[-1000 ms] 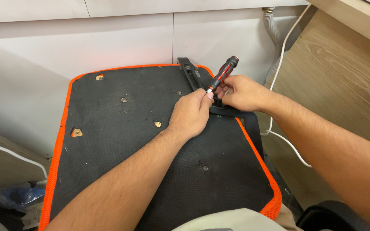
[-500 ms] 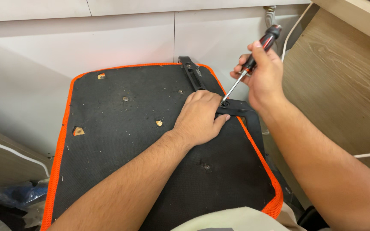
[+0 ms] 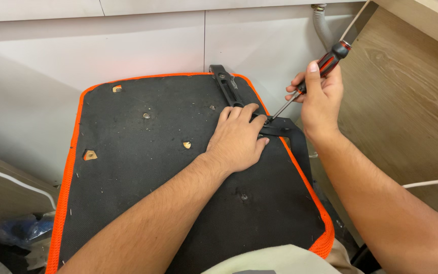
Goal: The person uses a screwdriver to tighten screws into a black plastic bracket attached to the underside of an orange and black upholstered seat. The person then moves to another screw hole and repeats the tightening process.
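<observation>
A grey hose (image 3: 322, 25) is hanging beyond the right hand (image 3: 321, 96), which is gripping a red-black screwdriver (image 3: 310, 78); the left hand (image 3: 239, 139) is lying flat, holding nothing, pressing a black bracket (image 3: 285, 129)

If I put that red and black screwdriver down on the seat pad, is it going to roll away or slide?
Probably neither. The screwdriver has a round-looking handle, so it could roll on a hard surface, but the black seat pad looks like rough fabric lying fairly flat, which should hold it. It looks stiff, and the right hand holds it easily, suggesting little weight.
</observation>
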